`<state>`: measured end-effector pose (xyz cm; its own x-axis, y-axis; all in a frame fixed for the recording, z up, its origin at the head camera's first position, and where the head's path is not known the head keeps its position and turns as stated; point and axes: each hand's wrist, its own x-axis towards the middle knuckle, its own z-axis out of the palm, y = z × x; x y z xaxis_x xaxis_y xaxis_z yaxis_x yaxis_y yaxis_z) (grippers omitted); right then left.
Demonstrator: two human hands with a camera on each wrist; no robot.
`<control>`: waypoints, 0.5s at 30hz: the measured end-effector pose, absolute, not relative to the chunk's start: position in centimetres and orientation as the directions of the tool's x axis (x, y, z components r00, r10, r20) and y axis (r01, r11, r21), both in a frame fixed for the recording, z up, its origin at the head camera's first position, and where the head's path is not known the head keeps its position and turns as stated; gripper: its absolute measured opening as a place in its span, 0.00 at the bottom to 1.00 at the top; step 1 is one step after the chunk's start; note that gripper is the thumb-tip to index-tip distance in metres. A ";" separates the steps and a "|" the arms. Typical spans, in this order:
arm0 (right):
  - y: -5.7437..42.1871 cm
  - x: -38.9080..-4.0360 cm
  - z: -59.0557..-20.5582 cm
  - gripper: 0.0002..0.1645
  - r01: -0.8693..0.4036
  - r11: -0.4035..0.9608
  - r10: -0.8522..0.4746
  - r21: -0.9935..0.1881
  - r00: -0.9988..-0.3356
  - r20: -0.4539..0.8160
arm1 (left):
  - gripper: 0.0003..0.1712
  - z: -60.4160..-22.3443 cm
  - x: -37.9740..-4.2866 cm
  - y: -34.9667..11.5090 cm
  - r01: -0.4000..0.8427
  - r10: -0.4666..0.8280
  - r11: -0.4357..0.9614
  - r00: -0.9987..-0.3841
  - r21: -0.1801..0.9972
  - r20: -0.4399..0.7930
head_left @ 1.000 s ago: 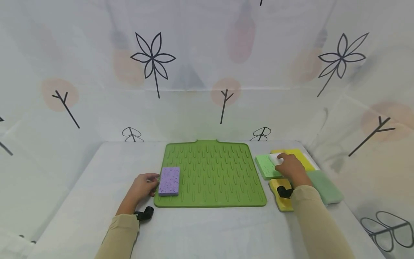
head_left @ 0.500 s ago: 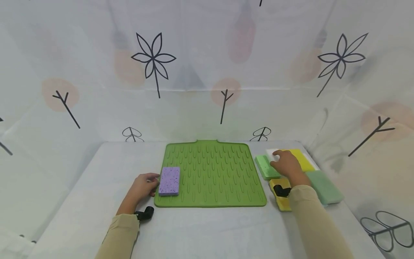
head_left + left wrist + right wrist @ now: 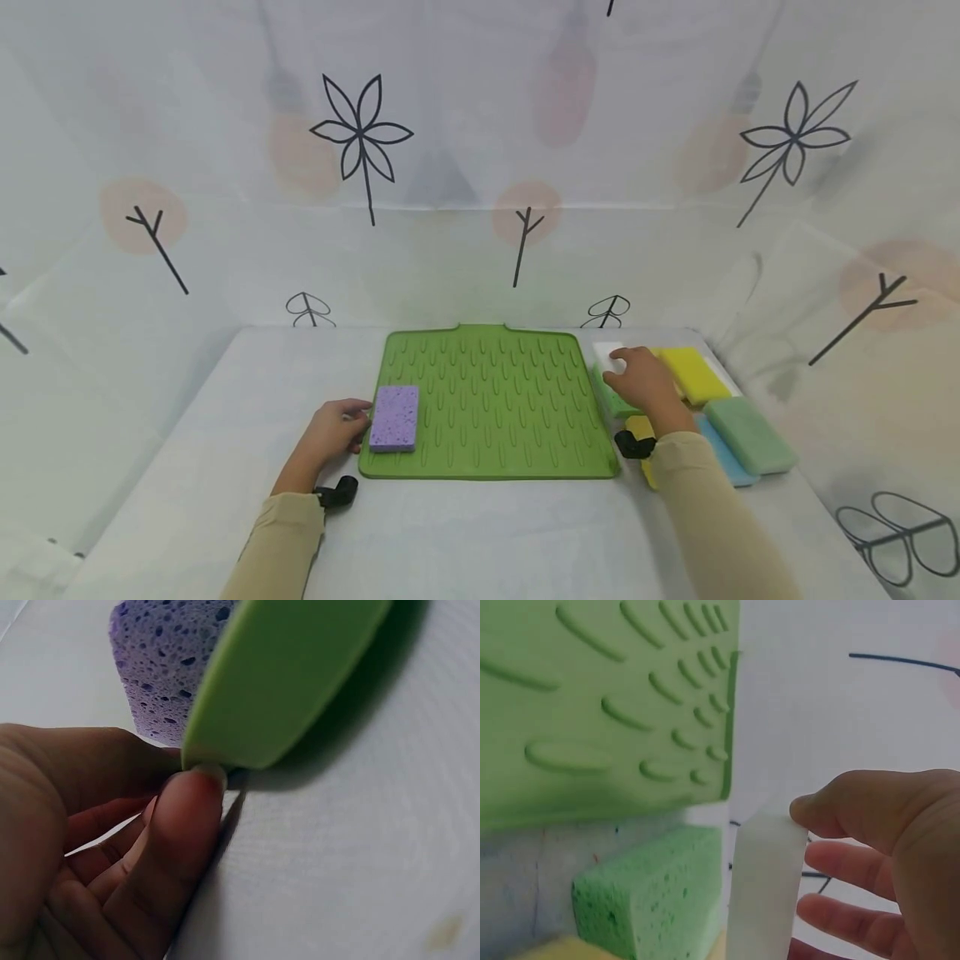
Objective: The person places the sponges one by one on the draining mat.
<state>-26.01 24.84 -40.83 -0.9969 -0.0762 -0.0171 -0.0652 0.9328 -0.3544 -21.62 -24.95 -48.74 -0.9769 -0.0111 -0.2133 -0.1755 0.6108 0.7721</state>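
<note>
My left hand (image 3: 336, 429) pinches the left edge of the green ridged mat (image 3: 498, 408) between thumb and fingers, as the left wrist view shows up close. Right beside it on the mat lies a purple sponge (image 3: 394, 418), dotted with dark pores. At the mat's right side my right hand (image 3: 647, 385) holds a white sponge block (image 3: 606, 356) between thumb and fingers. In the right wrist view this white block (image 3: 765, 892) stands beside a speckled green sponge (image 3: 656, 900). Its lower part is cut off there by the frame.
Right of the mat lie a bright yellow sponge (image 3: 696, 375), a pale green sponge (image 3: 752, 435), a blue sponge (image 3: 726, 454) and a darker yellow sponge (image 3: 640, 428) partly behind my right wrist. A patterned white cloth (image 3: 450, 258) rises behind the table.
My right hand has moved left with the white sponge, toward the mat's upper right corner, exposing more of the yellow and blue sponges. The left hand has stayed in place.
</note>
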 end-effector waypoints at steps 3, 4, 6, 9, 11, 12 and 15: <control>23.9 -25.9 -40.8 0.32 -0.077 0.922 -0.084 -0.379 -0.996 -0.003 | 0.26 -48.8 -21.7 -25.0 -0.174 -0.010 0.611 -0.977 0.772 -0.213; 23.6 -25.9 -40.9 0.32 -0.076 0.919 -0.084 -0.388 -0.996 -0.004 | 0.26 -48.8 -21.6 -25.0 -0.173 -0.009 0.610 -0.977 0.773 -0.212; 23.0 -25.9 -40.9 0.33 -0.075 0.918 -0.084 -0.390 -0.996 -0.005 | 0.26 -48.8 -21.6 -25.0 -0.174 -0.008 0.608 -0.977 0.774 -0.213; 22.2 -25.9 -40.8 0.33 -0.082 0.915 -0.090 -0.395 -0.996 -0.002 | 0.27 -48.8 -21.6 -24.9 -0.173 -0.008 0.607 -0.977 0.775 -0.212; 21.7 -25.9 -40.7 0.33 -0.092 0.913 -0.100 -0.397 -0.995 0.002 | 0.26 -48.8 -21.6 -24.9 -0.176 -0.008 0.607 -0.977 0.775 -0.215; 21.3 -26.0 -40.6 0.33 -0.097 0.913 -0.104 -0.397 -0.995 0.005 | 0.26 -48.8 -21.7 -24.9 -0.177 -0.008 0.606 -0.976 0.775 -0.217; 20.4 -26.1 -40.4 0.32 -0.112 0.911 -0.115 -0.397 -0.993 0.017 | 0.26 -48.7 -21.8 -25.0 -0.186 -0.013 0.603 -0.975 0.776 -0.223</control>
